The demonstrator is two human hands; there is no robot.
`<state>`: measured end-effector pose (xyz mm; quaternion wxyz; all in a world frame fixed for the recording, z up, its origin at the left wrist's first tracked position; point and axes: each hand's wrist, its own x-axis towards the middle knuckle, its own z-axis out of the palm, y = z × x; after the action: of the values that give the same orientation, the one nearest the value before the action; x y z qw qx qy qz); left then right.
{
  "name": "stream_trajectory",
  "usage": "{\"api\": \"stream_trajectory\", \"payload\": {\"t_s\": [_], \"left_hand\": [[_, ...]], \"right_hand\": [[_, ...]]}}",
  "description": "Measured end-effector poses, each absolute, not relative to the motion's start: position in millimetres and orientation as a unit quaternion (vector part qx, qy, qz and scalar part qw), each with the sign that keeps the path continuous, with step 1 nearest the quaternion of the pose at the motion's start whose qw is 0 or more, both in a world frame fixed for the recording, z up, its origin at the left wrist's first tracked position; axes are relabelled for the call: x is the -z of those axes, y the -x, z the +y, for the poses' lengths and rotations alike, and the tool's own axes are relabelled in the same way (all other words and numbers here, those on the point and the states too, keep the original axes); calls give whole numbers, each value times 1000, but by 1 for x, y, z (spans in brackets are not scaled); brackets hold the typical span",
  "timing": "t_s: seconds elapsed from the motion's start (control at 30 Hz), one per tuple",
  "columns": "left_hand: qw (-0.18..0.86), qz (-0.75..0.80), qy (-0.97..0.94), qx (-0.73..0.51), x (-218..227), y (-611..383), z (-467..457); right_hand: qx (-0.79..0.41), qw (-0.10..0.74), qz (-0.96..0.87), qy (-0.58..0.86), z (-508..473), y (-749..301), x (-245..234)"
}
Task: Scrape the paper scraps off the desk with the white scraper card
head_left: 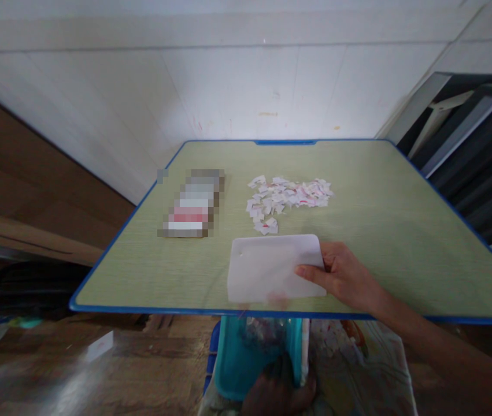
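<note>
My right hand (350, 274) grips the right end of a white, flat-faced plastic piece (272, 266) with rounded corners, its thumb on the near face. That piece stands tilted on the table near its front edge. Blurred pinkish specks show along its lower edge. Torn paper scraps (289, 196) lie spread just beyond it. Below the table edge, in shadow, my left hand (278, 393) grips the near side of a teal plastic tray (232, 364); its fingers are dark and partly hidden. Inside the tray lies a clear, crinkled plastic bag or wrap (265, 329).
The pale green table (384, 231) has a blue rim. At its left lies a pixelated rectangular object (193, 202). Patterned cloth (371, 370) with scraps is beneath the table at right. A white paper (100, 345) lies on the wooden floor. Dark panels (480, 133) lean at right.
</note>
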<state>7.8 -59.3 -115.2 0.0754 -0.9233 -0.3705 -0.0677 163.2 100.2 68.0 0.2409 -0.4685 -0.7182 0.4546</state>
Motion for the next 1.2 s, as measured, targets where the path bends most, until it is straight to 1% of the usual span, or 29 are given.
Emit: {"api": "stream_trajectory", "payload": {"t_s": [0.37, 0.53, 0.73, 1.0, 1.07, 1.2], "left_hand": [[34, -380, 924, 37, 116, -7, -60], [22, -384, 923, 31, 112, -8, -60], [11, -380, 924, 26, 104, -8, -56], [9, -384, 923, 7, 111, -6, -58], [6, -377, 926, 5, 111, -5, -59], [13, -385, 923, 1, 108, -4, -60]], "right_hand": [[-408, 243, -735, 484, 90, -161, -68], [-429, 259, -711, 494, 81, -160, -65], [-417, 256, -719, 494, 75, -159, -62], [-378, 250, -755, 474, 69, -160, -62], [-372, 262, -759, 465, 67, -161, -61], [-382, 336, -692, 512, 65, -164, -58]]}}
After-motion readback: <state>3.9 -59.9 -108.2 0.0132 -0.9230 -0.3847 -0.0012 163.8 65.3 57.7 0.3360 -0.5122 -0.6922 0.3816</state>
